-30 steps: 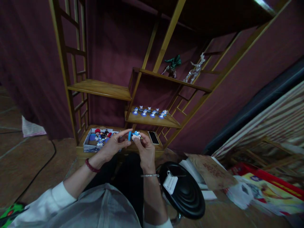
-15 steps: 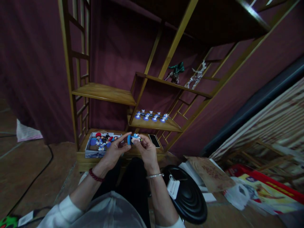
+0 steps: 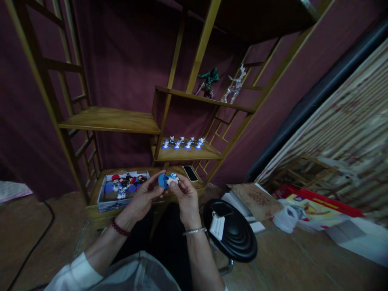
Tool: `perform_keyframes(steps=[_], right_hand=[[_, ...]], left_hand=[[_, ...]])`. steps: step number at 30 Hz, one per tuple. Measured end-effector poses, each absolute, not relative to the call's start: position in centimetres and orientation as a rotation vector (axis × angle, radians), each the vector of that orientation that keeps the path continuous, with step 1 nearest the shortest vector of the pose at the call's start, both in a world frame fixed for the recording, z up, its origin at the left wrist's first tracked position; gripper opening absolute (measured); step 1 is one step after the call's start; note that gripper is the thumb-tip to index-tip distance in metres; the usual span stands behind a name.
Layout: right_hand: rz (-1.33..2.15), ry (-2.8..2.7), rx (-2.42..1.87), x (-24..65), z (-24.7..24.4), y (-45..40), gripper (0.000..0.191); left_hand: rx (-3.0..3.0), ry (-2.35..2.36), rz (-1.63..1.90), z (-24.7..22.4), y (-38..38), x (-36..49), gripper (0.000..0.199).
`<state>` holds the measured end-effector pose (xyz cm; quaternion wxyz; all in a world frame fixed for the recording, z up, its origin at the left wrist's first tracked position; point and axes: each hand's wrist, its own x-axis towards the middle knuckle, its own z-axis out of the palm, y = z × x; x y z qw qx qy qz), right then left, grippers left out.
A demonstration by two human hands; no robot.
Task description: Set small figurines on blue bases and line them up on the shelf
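Note:
Between my two hands is a small toy figurine (image 3: 173,178) in white and blue, lying sideways with its round blue base toward the left. My left hand (image 3: 146,196) pinches the base between thumb and fingers. Around the figure's body my right hand (image 3: 185,197) is closed, thumb on top. Left of my hands, an open box (image 3: 104,205) holds a jumble of several figurines with red, black and blue parts. Several similar figurines (image 3: 177,145) stand upright in rows on the small wooden shelf (image 3: 188,154) beyond my hands.
A phone (image 3: 190,173) lies on the low wooden ledge right of my hands. On the upper shelf stand a green-cloaked figure (image 3: 209,82) and a clear deer ornament (image 3: 235,85). A black round stool (image 3: 239,232) bearing a white object, cardboard (image 3: 256,200) and a plastic bag (image 3: 286,218) are at right.
My view has shifted, so the shelves appear further left. Both hands keep hold of the figurine, whose blue base has turned to show more of its flat underside.

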<state>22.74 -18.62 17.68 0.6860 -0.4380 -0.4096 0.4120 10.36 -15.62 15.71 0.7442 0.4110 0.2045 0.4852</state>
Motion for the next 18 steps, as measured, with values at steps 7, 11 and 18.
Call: perform_keyframes(steps=[7,11,18], right_hand=[[0.945,-1.002,-0.998,24.1,17.2,-17.5,0.029],[0.977,-1.062,-1.022,23.9,17.0,-16.2,0.031],[1.058,-1.194,-0.958,21.9,17.3,-14.9,0.030]], left_hand=[[0.907,0.511,1.097,15.3,-15.1,11.5,0.059],[0.915,0.549,1.191,15.5,-14.9,10.9,0.056],[0.841,0.596,1.341,15.7,-15.5,8.9,0.053]])
